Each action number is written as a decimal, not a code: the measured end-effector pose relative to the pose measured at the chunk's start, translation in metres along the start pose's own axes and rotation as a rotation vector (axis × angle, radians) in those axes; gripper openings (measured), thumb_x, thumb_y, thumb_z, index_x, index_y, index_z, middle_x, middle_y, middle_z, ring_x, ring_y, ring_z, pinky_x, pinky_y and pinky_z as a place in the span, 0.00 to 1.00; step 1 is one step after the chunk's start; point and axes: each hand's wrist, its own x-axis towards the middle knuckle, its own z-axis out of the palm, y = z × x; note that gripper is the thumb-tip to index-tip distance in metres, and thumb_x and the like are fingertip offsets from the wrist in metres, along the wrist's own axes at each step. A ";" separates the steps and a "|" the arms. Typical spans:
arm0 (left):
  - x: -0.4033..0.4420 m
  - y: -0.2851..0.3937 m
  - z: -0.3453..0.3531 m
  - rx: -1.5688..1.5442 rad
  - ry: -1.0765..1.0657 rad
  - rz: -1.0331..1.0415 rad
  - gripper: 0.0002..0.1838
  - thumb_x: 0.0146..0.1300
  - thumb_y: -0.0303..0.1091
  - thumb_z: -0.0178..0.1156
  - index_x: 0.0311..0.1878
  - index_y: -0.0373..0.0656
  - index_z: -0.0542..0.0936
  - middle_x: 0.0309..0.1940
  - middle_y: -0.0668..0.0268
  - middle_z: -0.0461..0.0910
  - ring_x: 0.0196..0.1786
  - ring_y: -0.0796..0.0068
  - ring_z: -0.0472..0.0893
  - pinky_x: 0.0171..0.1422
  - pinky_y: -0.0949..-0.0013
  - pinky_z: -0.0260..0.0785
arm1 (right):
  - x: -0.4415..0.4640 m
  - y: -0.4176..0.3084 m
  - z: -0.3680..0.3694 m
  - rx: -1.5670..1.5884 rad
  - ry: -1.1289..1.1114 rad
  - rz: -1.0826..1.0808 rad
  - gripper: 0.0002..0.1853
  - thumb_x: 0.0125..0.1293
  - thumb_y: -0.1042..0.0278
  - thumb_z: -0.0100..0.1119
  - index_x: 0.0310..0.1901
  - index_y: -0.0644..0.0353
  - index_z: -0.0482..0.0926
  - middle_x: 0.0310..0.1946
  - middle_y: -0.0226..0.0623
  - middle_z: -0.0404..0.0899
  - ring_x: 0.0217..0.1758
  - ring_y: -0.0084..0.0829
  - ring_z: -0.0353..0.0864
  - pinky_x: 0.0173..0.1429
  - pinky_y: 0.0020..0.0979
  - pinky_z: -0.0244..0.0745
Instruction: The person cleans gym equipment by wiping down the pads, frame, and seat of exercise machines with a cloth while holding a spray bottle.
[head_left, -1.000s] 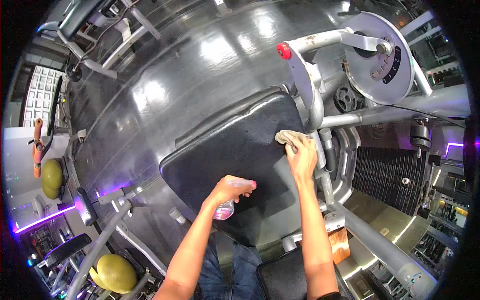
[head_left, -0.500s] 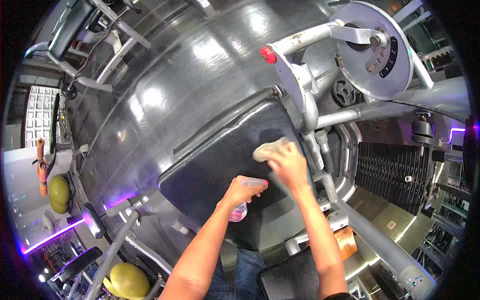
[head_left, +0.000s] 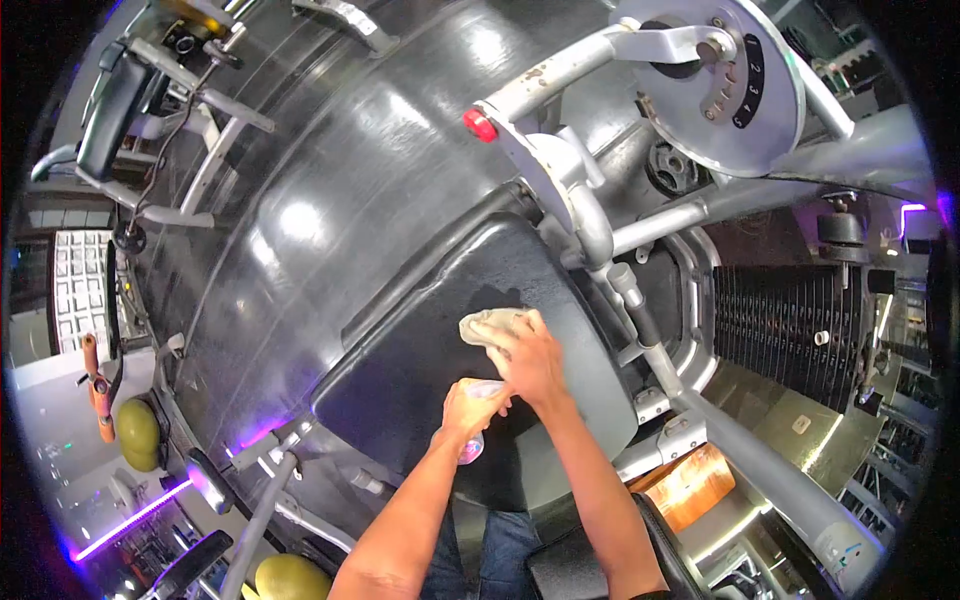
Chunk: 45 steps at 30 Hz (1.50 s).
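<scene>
Black upholstery covers the pad (head_left: 570, 425) before us. Our right hand (head_left: 530, 358), fingers bent and pinched together, grips a pale cloth (head_left: 482, 328) at the pad's middle, towards its far corner. Just beside it, our left hand (head_left: 472, 408) is curled closed around a clear spray bottle (head_left: 470, 450) over the near half; we cannot read its pink label. Beyond the pad's right edge, a grey disc (head_left: 775, 110) carries a curved black strip (head_left: 752, 85) on which we read 2, 3, 4 and 5 in white.
</scene>
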 end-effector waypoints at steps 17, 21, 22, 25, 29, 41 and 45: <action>-0.005 0.018 -0.002 0.007 0.010 -0.138 0.19 0.62 0.52 0.68 0.32 0.44 0.89 0.21 0.72 0.83 0.17 0.85 0.74 0.21 0.76 0.63 | 0.033 0.063 -0.056 0.170 0.308 0.569 0.14 0.61 0.59 0.64 0.47 0.51 0.87 0.42 0.39 0.86 0.46 0.48 0.84 0.53 0.43 0.77; -0.007 0.021 -0.002 0.008 0.024 -0.136 0.20 0.60 0.55 0.69 0.29 0.46 0.89 0.20 0.74 0.83 0.16 0.85 0.73 0.23 0.75 0.64 | -0.009 0.072 -0.062 0.064 0.246 0.714 0.16 0.60 0.57 0.65 0.48 0.50 0.87 0.43 0.41 0.86 0.47 0.47 0.85 0.53 0.42 0.77; -0.007 0.022 -0.002 0.009 0.024 -0.134 0.20 0.60 0.55 0.69 0.29 0.46 0.89 0.20 0.74 0.83 0.16 0.85 0.73 0.23 0.75 0.64 | -0.016 0.074 -0.065 0.053 0.221 0.800 0.17 0.60 0.57 0.65 0.49 0.49 0.87 0.43 0.41 0.86 0.47 0.47 0.85 0.53 0.42 0.77; -0.008 0.023 -0.002 0.048 0.030 -0.163 0.20 0.59 0.55 0.69 0.29 0.46 0.89 0.19 0.74 0.83 0.16 0.84 0.73 0.23 0.75 0.65 | -0.031 0.087 -0.068 0.146 0.175 0.960 0.18 0.59 0.56 0.65 0.50 0.49 0.87 0.43 0.40 0.86 0.48 0.45 0.85 0.54 0.41 0.77; -0.009 0.024 -0.001 0.055 0.037 -0.134 0.20 0.61 0.53 0.68 0.30 0.45 0.88 0.20 0.72 0.83 0.15 0.84 0.73 0.22 0.75 0.64 | -0.012 0.079 -0.052 0.081 0.300 0.802 0.16 0.57 0.58 0.66 0.48 0.48 0.88 0.45 0.39 0.86 0.49 0.45 0.85 0.55 0.40 0.77; -0.007 0.019 0.000 0.083 0.048 -0.080 0.22 0.64 0.53 0.66 0.28 0.42 0.86 0.18 0.69 0.82 0.13 0.83 0.72 0.19 0.75 0.63 | -0.042 0.048 -0.009 -0.089 0.297 0.255 0.22 0.53 0.64 0.71 0.53 0.40 0.85 0.41 0.35 0.79 0.48 0.41 0.77 0.49 0.40 0.79; -0.006 0.016 -0.001 0.047 0.027 -0.047 0.22 0.65 0.53 0.66 0.28 0.42 0.86 0.19 0.69 0.82 0.13 0.83 0.72 0.19 0.75 0.62 | -0.065 0.053 -0.012 -0.091 0.218 0.118 0.26 0.50 0.65 0.74 0.54 0.33 0.84 0.41 0.30 0.79 0.48 0.39 0.77 0.46 0.39 0.80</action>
